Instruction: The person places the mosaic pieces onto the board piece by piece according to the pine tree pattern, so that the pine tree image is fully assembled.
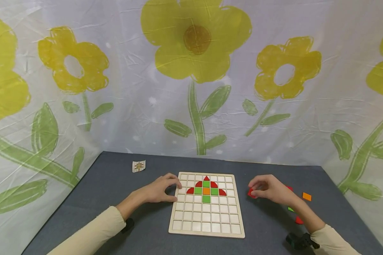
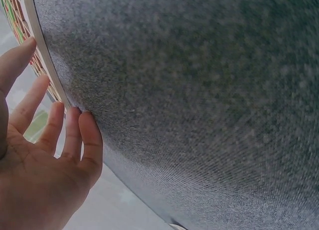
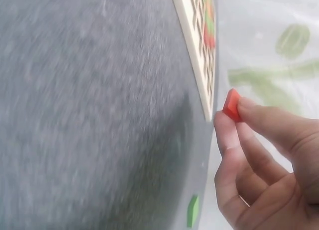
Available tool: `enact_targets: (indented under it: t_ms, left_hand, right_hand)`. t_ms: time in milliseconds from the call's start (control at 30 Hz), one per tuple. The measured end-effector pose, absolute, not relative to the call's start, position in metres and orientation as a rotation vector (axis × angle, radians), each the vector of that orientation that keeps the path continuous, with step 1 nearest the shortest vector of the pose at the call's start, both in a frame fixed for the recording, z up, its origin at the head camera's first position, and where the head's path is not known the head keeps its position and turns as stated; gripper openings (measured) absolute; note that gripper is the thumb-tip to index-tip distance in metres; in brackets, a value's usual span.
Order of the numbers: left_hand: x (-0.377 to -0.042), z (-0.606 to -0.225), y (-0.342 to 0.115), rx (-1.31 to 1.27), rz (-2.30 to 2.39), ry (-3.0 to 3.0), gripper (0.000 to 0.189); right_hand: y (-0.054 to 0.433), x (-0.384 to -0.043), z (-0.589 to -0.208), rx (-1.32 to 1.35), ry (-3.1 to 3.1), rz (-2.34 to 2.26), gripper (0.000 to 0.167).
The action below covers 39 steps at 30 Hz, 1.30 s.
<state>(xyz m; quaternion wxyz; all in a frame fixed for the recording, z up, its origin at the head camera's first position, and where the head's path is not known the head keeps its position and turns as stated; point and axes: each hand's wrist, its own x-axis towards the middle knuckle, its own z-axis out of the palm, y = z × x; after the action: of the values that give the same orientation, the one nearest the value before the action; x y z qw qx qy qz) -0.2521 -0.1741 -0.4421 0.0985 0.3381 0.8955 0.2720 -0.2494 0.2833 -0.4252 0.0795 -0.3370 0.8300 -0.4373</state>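
Observation:
A wooden grid board (image 1: 206,226) lies flat on the dark table, with red, green and orange tiles forming a pattern in its upper half. At its left edge, the fingertips and thumb of my left hand (image 1: 159,189) rest right at the frame, fingers loosely bent. In the left wrist view, the fingers (image 2: 25,113) spread along the board's side. Off the board's right side, my right hand (image 1: 269,189) pinches a small red tile (image 3: 232,105) between thumb and fingers. Its exact shape is partly covered by the fingertips.
Right of the board, around my right forearm, lie loose tiles: an orange one (image 1: 306,196), a red one (image 1: 299,220), a partly hidden green one (image 1: 290,209) and another red one (image 1: 289,188). A small patterned card (image 1: 138,166) lies at the back left. A flowered curtain (image 1: 223,120) stands behind the table.

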Motion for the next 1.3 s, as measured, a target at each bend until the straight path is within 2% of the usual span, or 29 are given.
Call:
enact_targets:
  t_ms: [467,700,1067,1300]
  left_hand:
    - [-0.252,-0.442,-0.174,0.99,0.795,2.665,0.034]
    - [-0.252,-0.441,-0.175,1.018,0.81,2.654,0.034]
    - [-0.251,-0.442,-0.175,1.024,0.812,2.658,0.034]
    - [-0.25,-0.441,-0.174,1.021,0.811,2.661,0.034]
  right_hand:
    - [0.247,-0.248,-0.422,-1.062,2.371,-1.37,0.023]
    - [0.226,-0.248,-0.422,-0.996,2.285,-1.386,0.018]
    - [0.2,-0.255,-0.428,-1.156,2.259,-1.323,0.023]
    - [0.187,-0.262,-0.433,-1.255,2.272,-1.313,0.016]
